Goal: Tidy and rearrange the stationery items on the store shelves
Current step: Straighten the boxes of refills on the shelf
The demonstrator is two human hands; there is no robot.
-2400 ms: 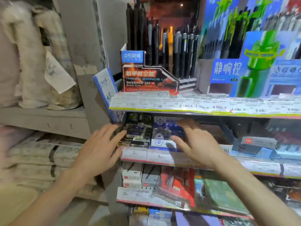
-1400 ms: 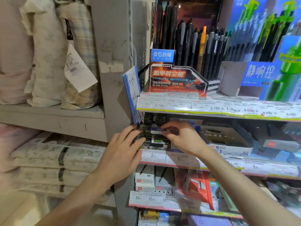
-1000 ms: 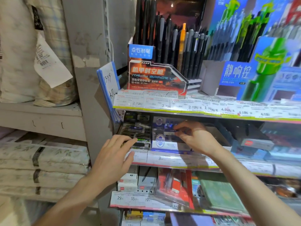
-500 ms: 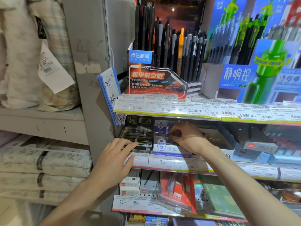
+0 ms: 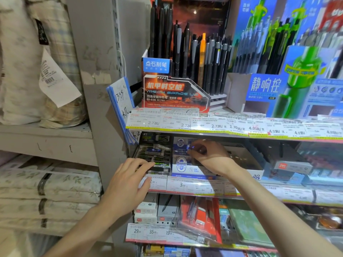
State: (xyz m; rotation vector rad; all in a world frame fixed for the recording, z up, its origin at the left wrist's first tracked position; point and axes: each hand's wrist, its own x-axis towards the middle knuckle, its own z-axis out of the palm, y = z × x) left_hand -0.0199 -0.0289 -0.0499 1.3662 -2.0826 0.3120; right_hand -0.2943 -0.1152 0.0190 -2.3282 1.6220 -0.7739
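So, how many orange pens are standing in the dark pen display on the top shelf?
1. The orange pen stands among black and grey pens in the dark display, right of its middle. Others may be hidden behind them.

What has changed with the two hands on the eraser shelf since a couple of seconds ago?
The right hand went from spread open at the shelf's front to reaching into the blue-and-white eraser box, its fingers now pinching a small packet there. The left hand stayed flat, fingertips on the black eraser box. Both boxes stayed put.
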